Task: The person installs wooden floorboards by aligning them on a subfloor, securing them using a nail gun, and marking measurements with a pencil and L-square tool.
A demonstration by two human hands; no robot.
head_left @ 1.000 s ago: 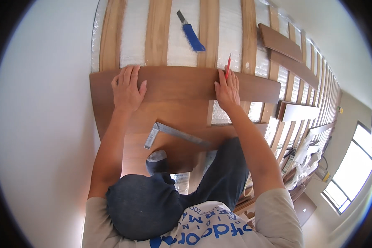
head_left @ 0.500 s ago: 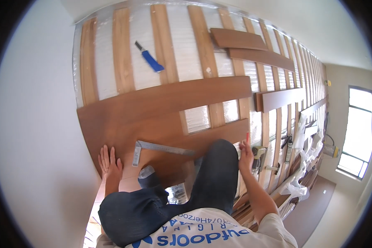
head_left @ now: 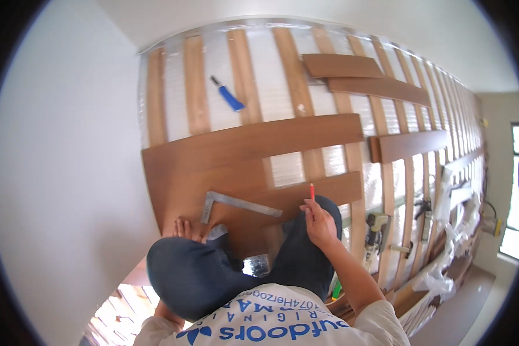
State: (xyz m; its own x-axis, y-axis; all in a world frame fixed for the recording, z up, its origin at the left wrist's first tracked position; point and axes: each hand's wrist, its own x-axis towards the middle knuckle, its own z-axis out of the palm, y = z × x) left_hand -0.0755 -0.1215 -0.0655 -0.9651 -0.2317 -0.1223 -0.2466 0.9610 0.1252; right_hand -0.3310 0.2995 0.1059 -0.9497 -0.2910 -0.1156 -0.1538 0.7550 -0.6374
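My right hand (head_left: 322,225) is over my right knee with a thin red pencil (head_left: 312,191) pinched in its fingers, tip pointing away from me. My left hand (head_left: 183,229) rests on the brown floorboards (head_left: 236,176) near the left wall, fingers laid out; my left knee hides its palm and wrist. Between the hands a metal try square (head_left: 245,206) lies on the boards, its short arm toward the left hand. Farther off, a blue-handled utility knife (head_left: 230,100) lies across a wooden batten and the pale foil sheet.
Wooden battens (head_left: 294,72) run over the foil. Loose boards (head_left: 380,89) lie far right, with another short stack (head_left: 412,146) nearer. Right of my knee are a cordless drill (head_left: 375,230), a clamp (head_left: 402,248) and a caulking gun (head_left: 425,222). Crumpled plastic (head_left: 441,282) covers more boards.
My right hand with the pencil has moved left, from beside my right knee to above it. My left knee now covers part of my left hand. The whole view has shifted.
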